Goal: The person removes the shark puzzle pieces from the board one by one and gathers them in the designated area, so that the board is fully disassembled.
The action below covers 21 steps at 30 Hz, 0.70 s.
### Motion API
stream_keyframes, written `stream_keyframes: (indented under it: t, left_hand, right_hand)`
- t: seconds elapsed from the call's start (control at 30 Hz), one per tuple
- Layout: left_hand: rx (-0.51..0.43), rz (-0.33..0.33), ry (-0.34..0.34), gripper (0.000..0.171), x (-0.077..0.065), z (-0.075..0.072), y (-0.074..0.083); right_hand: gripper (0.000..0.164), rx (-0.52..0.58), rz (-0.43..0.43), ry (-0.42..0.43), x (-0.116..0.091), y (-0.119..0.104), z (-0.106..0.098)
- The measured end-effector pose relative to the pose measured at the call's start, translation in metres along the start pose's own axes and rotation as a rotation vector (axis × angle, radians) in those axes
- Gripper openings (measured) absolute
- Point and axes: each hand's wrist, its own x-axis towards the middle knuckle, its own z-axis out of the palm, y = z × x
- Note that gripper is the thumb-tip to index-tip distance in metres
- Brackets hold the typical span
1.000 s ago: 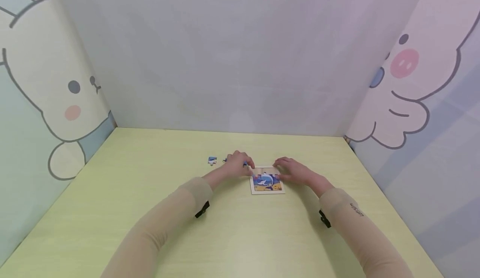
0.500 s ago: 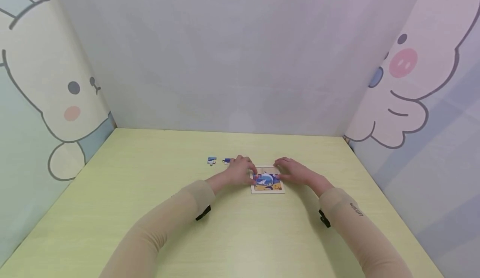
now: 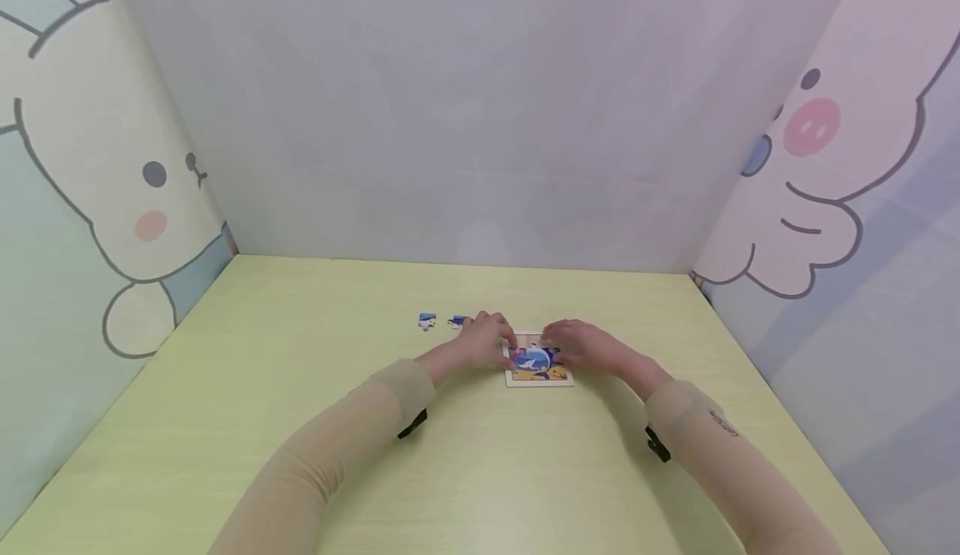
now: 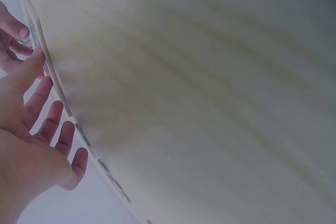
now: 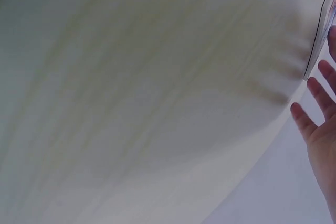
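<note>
A small jigsaw puzzle in a pale frame (image 3: 540,383) lies on the table, with a white dolphin on blue and an orange strip below. Bare wood shows along its upper part. My left hand (image 3: 482,341) is at the frame's left side, thumb and index fingertip at the puzzle and the other fingers spread loosely beside it, as the left wrist view shows. Over the right side reaches my right hand (image 3: 588,345), its fingertips overlapping the picture; in the right wrist view its fingers are spread and relaxed.
Two loose puzzle pieces, one blue and white (image 3: 427,321) and one dark blue (image 3: 457,321), lie left of the frame, the second close to my left hand. The pale yellow table (image 3: 480,472) ends at a grey back wall (image 3: 450,122), with cartoon-printed panels on both sides.
My left hand has shifted right onto the frame's left side, uncovering the dark blue piece; a blue piece seen at its fingers earlier no longer shows. My right hand has moved slightly left over the puzzle.
</note>
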Motion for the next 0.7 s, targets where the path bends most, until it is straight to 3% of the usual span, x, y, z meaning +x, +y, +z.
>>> stream_keyframes:
  t: [0.1,0.23,0.7]
  left_hand:
    - [0.002,-0.004,-0.006,0.024,0.0001,-0.0004,0.0003]
    - [0.001,-0.002,-0.010,0.024,-0.0004,-0.0015,0.0012]
    - [-0.011,-0.004,-0.006,0.026,-0.0010,-0.0024,0.0026]
  right_hand:
    - [0.041,-0.005,-0.073,-0.002,-0.0003,-0.0045,-0.0001]
    - [0.042,-0.019,-0.100,0.024,0.0005,-0.0076,0.0008]
    - [0.041,-0.048,-0.088,0.042,0.0030,-0.0102,0.0044]
